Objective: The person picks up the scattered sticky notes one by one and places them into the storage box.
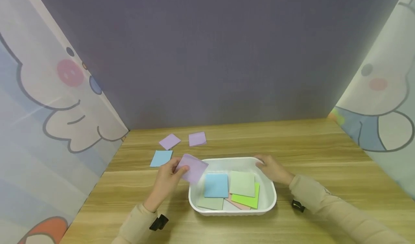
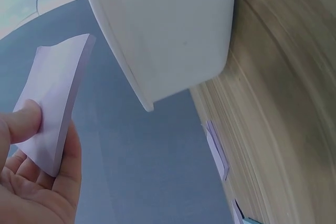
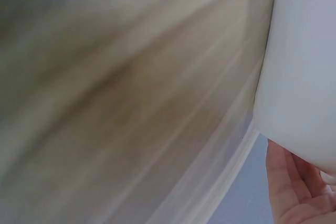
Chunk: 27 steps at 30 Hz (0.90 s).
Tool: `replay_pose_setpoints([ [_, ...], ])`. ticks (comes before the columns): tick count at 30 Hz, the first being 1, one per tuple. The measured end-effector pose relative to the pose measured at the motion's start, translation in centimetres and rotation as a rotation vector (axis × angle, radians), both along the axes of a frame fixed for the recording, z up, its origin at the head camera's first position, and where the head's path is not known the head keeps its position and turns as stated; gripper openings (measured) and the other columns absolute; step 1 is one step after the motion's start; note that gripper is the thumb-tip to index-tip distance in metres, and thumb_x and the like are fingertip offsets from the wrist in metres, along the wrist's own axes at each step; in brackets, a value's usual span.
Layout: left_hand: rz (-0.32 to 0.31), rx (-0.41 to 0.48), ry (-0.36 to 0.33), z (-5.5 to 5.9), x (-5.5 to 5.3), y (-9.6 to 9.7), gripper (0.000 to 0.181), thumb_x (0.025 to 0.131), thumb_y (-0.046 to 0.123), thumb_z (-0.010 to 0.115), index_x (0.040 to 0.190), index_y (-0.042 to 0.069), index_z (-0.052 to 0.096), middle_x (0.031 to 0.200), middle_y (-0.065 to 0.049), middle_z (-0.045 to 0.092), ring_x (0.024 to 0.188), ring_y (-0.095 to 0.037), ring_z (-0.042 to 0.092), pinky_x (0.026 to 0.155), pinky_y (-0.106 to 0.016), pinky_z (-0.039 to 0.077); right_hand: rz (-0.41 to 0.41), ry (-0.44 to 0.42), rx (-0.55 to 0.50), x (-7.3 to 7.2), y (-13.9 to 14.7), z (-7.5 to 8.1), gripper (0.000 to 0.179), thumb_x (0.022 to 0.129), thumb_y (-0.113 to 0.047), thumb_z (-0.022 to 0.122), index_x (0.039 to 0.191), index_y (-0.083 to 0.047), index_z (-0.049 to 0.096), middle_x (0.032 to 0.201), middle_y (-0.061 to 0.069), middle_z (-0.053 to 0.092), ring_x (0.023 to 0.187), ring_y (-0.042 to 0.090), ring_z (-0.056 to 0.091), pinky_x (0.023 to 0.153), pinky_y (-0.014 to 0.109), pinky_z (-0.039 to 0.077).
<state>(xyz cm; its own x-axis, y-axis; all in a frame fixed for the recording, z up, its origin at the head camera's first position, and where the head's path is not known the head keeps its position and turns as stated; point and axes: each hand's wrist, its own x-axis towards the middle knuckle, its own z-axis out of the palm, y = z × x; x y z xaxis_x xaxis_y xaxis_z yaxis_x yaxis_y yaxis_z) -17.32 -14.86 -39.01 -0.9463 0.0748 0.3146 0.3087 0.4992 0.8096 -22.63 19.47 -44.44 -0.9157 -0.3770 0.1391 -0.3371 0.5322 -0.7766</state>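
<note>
While left hand (image 1: 166, 181) pinches one lilac pad (image 1: 194, 168), right hand (image 1: 273, 169) one tub (image 1: 231, 212), three pads (image 1: 197, 139) outside

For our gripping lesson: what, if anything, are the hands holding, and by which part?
The left hand holds a purple pad by its left side; the right hand grips the white tray by its far right corner.
</note>
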Motion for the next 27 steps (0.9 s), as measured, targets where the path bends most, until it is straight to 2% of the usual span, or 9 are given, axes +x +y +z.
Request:
replay_pose_setpoints([
  [6,-0.017,0.011,0.026,0.0,-0.1,0.8,0.020,0.081,0.007,0.067,0.099,0.000,0.065,0.093,-0.012,0.069,0.080,-0.019,0.064,0.068,-0.020,0.053,0.008,-0.014,-0.016,0.0,-0.1,0.1,0.029,0.090,0.004,0.045,0.116,0.014,0.052,0.101,0.028,0.062,0.072,0.020,0.064,0.058,0.022,0.055],
  [15,-0.035,-0.018,0.038,-0.2,0.1,1.8,0.019,0.080,0.005,0.067,0.098,0.001,0.066,0.091,-0.011,0.070,0.074,-0.013,0.061,0.064,-0.021,0.053,-0.013,-0.017,0.013,0.0,-0.1,0.1,0.029,0.090,0.003,0.045,0.116,0.012,0.053,0.104,0.027,0.062,0.077,0.022,0.065,0.063,0.024,0.055],
  [19,-0.045,-0.052,0.035,-0.5,0.3,1.9,0.018,0.080,0.006,0.067,0.097,0.003,0.066,0.091,-0.010,0.070,0.075,-0.014,0.062,0.064,-0.022,0.053,-0.013,-0.020,0.022,0.0,-0.1,0.0,0.029,0.091,0.001,0.045,0.117,0.012,0.053,0.106,0.027,0.061,0.079,0.022,0.064,0.064,0.023,0.055],
  [27,-0.087,-0.190,0.019,-1.0,0.6,2.1,0.019,0.081,0.009,0.067,0.100,0.006,0.066,0.098,-0.009,0.069,0.085,-0.015,0.063,0.068,-0.019,0.052,-0.013,-0.009,0.020,0.0,-0.1,0.0,0.029,0.090,0.002,0.046,0.116,0.012,0.053,0.104,0.026,0.062,0.079,0.022,0.064,0.064,0.023,0.055],
])
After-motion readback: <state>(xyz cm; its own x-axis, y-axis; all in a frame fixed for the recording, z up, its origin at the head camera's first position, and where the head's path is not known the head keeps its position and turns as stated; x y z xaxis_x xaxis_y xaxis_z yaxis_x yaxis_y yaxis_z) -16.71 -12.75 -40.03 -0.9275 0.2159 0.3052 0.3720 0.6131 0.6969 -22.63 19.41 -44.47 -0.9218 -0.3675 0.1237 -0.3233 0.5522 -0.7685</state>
